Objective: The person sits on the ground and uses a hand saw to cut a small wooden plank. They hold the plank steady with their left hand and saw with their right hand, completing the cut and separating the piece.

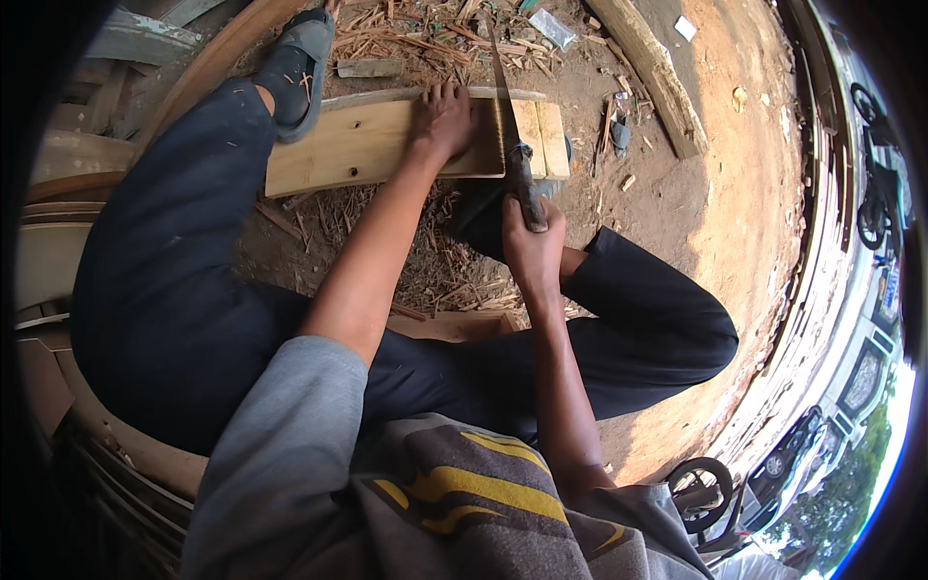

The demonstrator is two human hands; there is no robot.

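A pale wooden board (319,155) lies crosswise in front of me, with two small dark holes toward its left part. My left hand (448,123) presses on it from above, fingers reaching over the far edge. In my right hand (533,237) is the dark handle of a handsaw (504,92), fingers wrapped round it. The saw's narrow blade points away from me and crosses the board near its right end, where a cut line shows. A second line crosses the board right of the blade. My left foot in a grey clog (298,77) rests by the board's left part.
Wood chips and splinters (416,39) litter the dirt ground beyond the board. A rough log (657,82) lies at the far right. Planks (106,101) are stacked at the left. Long timbers, a motorcycle wheel (701,493) and parked vehicles are along the right side.
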